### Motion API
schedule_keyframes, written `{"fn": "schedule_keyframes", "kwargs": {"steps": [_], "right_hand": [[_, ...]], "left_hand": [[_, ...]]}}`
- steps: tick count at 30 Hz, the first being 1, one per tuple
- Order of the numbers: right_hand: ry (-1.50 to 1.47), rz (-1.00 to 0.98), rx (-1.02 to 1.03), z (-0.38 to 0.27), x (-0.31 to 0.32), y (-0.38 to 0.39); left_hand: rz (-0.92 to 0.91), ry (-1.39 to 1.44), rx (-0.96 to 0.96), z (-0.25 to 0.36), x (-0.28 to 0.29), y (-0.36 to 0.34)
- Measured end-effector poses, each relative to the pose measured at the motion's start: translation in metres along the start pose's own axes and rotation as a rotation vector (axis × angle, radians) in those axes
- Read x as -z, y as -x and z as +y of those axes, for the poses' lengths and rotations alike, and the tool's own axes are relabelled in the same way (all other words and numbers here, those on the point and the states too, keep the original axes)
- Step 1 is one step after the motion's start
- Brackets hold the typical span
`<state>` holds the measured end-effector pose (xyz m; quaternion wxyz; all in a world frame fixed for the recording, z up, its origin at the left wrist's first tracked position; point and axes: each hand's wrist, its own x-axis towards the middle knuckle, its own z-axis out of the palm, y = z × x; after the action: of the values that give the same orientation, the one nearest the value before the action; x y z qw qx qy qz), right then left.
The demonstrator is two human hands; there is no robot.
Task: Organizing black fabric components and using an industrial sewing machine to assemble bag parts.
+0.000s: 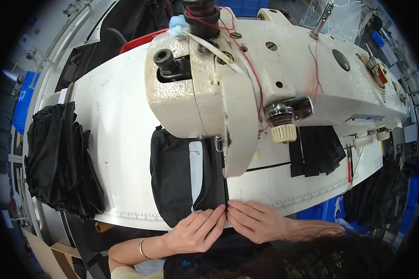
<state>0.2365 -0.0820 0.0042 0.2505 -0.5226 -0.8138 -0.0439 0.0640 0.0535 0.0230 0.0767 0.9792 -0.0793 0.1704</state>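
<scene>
A black fabric piece [172,181] with a white panel and a black zipper lies on the white sewing table [116,139], running under the head of a cream industrial sewing machine [246,79]. My left hand [195,230] rests flat on the near end of the fabric, fingers pointing right toward the zipper. My right hand [256,221] presses the fabric edge from the right, fingertips meeting those of the left hand just below the needle area. Red thread runs over the machine head. The needle itself is hidden behind the machine's head.
A pile of black fabric pieces [60,162] sits at the table's left end. More black strips [316,151] lie behind the machine on the right. Blue bins [23,102] stand at the left and below the table at the right. My dark hair fills the lower right.
</scene>
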Motion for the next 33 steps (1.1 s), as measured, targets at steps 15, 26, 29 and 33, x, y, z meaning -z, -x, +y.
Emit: {"fn": "schedule_keyframes", "kwargs": {"steps": [15,26,29,33], "right_hand": [[0.032,-0.068,0.052,0.003,0.002,-0.002],[0.053,-0.075,-0.032,0.052,-0.022,-0.024],[0.012,-0.085,-0.041,0.071,-0.004,-0.027],[-0.101,-0.117,-0.104,0.081,-0.016,-0.033]], "left_hand": [[-0.011,0.010,-0.015,-0.004,-0.003,-0.002],[0.014,0.131,0.043,-0.063,-0.003,-0.030],[0.108,0.094,0.021,-0.081,-0.009,-0.039],[-0.003,0.217,0.147,-0.098,-0.028,-0.025]]}}
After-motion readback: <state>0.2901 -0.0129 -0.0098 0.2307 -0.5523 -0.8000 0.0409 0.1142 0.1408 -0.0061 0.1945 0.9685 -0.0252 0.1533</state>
